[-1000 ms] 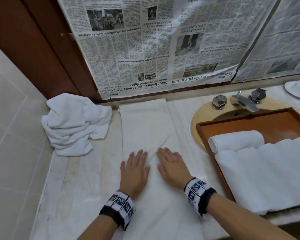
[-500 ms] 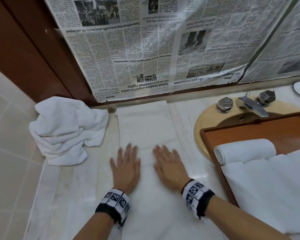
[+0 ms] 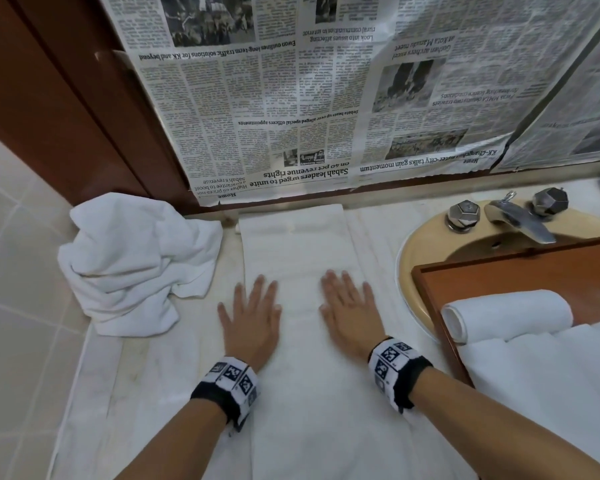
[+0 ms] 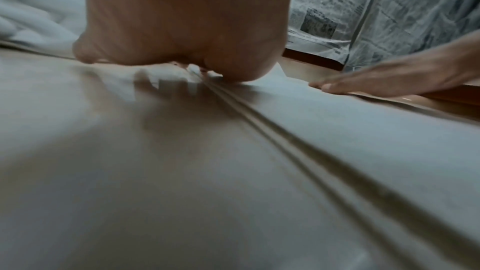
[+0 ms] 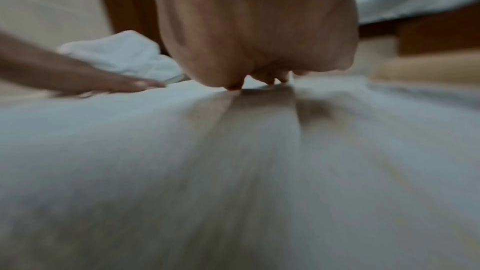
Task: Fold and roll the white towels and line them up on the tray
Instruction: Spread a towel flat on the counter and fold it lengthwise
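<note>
Both flat hands, left hand (image 3: pixel 252 318) and right hand (image 3: pixel 350 311), have slid apart on the folded towel (image 3: pixel 297 244), fingers straight, gripping nothing; one rolled towel (image 3: pixel 506 313) lies on the tray (image 3: pixel 520 271), crumpled towels (image 3: pixel 132 258) wait.

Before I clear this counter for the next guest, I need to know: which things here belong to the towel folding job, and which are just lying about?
Belong to the job:
- folded towel, with left hand and right hand flat on it
- crumpled towel
- rolled towel
- wooden tray

Just lying about:
- faucet
- sink basin
- newspaper on the wall
</note>
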Demonstrator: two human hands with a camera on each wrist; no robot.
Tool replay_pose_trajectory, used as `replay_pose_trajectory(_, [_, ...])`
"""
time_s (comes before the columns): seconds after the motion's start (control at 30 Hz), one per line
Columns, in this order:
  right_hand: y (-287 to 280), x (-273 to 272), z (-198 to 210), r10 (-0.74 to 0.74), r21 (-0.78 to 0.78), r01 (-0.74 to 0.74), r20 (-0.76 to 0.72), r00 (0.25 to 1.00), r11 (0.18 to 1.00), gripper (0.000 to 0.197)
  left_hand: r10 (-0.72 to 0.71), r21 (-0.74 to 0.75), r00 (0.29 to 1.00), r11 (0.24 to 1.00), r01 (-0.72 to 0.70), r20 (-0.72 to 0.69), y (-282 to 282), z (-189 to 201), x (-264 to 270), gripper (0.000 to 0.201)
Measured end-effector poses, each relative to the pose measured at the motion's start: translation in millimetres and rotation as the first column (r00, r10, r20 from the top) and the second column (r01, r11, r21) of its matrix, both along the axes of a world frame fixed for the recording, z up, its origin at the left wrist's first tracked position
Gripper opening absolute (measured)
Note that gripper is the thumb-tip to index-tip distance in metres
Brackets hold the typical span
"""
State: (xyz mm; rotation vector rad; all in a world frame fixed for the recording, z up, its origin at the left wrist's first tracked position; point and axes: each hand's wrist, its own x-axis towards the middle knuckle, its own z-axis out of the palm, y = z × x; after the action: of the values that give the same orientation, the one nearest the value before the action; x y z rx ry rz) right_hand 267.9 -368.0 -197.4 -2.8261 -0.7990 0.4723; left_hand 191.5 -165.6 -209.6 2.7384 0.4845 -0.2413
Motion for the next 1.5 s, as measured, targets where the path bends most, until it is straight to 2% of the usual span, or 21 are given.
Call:
replay_pose_trajectory(0.07, [23.2, -6.4, -2.8, 0.124, 0.03, -0.124, -0.02, 0.992, 0.992, 0.074, -0.105, 0.01, 0.994, 0.994, 0.105, -0.006, -16.9, -2.1, 10.1, 0.06])
replay_pose_trajectory(0.13, [36.8, -2.6, -9.1, 0.121, 0.023, -0.12, -0.04, 0.992, 0.992, 0.075, -0.095, 0.011, 0.995, 0.995, 0.095, -0.036, -24.8, -5.2, 20.0, 0.057])
replay_pose_trajectory(0.27, [19.4, 21.2, -17.1, -0.002, -0.031, 0.002, -0.012, 1.0, 1.0, 0.058, -0.007, 0.035, 0.998, 0.999, 0.01, -0.068, -2.8, -11.2, 26.4, 0.054])
replay_pose_trajectory(0.37, [-11.2, 39.8, -13.2, -0.198, -0.063, 0.195, -0.041, 0.979, 0.979, 0.057, 0.119, 0.011, 0.99, 0.993, -0.118, -0.082, 27.0, -13.8, 19.3, 0.056])
replay_pose_trajectory(0.43, [-23.8, 39.7, -9.7, -0.264, -0.091, 0.259, -0.044, 0.964, 0.962, 0.058, 0.17, -0.009, 0.982, 0.985, -0.171, -0.08, 33.6, -12.7, 11.1, 0.057])
replay_pose_trajectory(0.47, [-25.2, 33.8, -7.0, -0.247, -0.092, 0.243, -0.032, 0.969, 0.966, 0.059, 0.177, -0.014, 0.982, 0.984, -0.178, -0.067, 30.3, -11.9, 6.3, 0.057])
replay_pose_trajectory(0.53, [-17.9, 7.2, -3.6, -0.102, -0.051, 0.101, -0.011, 0.995, 0.994, 0.063, 0.132, -0.009, 0.991, 0.991, -0.132, -0.029, 12.0, -10.4, -7.1, 0.057])
replay_pose_trajectory(0.6, [-4.3, -26.6, -4.4, 0.054, -0.003, -0.054, -0.016, 0.998, 0.999, 0.065, 0.012, -0.001, 1.0, 1.0, -0.012, -0.003, -14.5, -10.1, -20.4, 0.058])
replay_pose_trajectory(0.67, [3.1, -50.6, -9.7, 0.11, 0.009, -0.11, -0.034, 0.993, 0.994, 0.06, -0.082, 0.016, 0.997, 0.997, 0.082, 0.003, -36.8, -13.2, -33.9, 0.058])
replay_pose_trajectory(0.73, [-1.7, -56.2, -13.5, 0.078, -0.015, -0.079, -0.031, 0.996, 0.997, 0.058, -0.069, 0.027, 0.997, 0.997, 0.069, -0.022, -41.0, -14.9, -43.3, 0.059])
replay_pose_trajectory(0.93, [-60.7, -42.3, -6.9, -0.15, -0.12, 0.143, -0.049, 0.987, 0.982, 0.064, 0.14, -0.001, 0.988, 0.99, -0.141, -0.068, -15.3, -7.0, -82.2, 0.054])
replay_pose_trajectory(1.03, [-47.7, -79.5, 0.4, -0.042, -0.042, 0.041, -0.018, 0.999, 0.998, 0.071, 0.054, -0.009, 0.998, 0.998, -0.055, -0.022, -39.6, -2.3, -95.2, 0.055])
replay_pose_trajectory(1.1, [-31.0, -111.8, -6.2, 0.03, -0.011, -0.03, 0.012, 0.999, 1.0, 0.061, -0.071, -0.021, 0.997, 0.997, 0.071, 0.001, -65.3, -5.8, -100.9, 0.056])
replay_pose_trajectory(1.17, [-26.4, -133.0, -13.9, 0.039, 0.009, -0.039, -0.004, 0.999, 0.999, 0.057, -0.122, -0.022, 0.993, 0.992, 0.122, -0.002, -81.1, -8.7, -108.3, 0.055])
replay_pose_trajectory(1.3, [-60.3, -134.3, -19.8, -0.012, 0.02, 0.012, 0.006, 1.0, 1.0, 0.059, -0.029, 0.039, 1.0, 0.999, 0.029, 0.001, -64.7, -17.6, -130.1, 0.055])
replay_pose_trajectory(1.43, [-105.9, -131.9, -18.3, -0.176, -0.052, 0.176, -0.004, 0.984, 0.983, 0.07, 0.089, 0.026, 0.996, 0.996, -0.089, -0.021, -49.9, -14.7, -153.4, 0.061])
replay_pose_trajectory(1.5, [-110.2, -142.4, -12.4, -0.226, -0.028, 0.227, 0.009, 0.974, 0.974, 0.073, 0.111, 0.011, 0.994, 0.994, -0.111, -0.021, -56.6, -9.0, -162.5, 0.065])
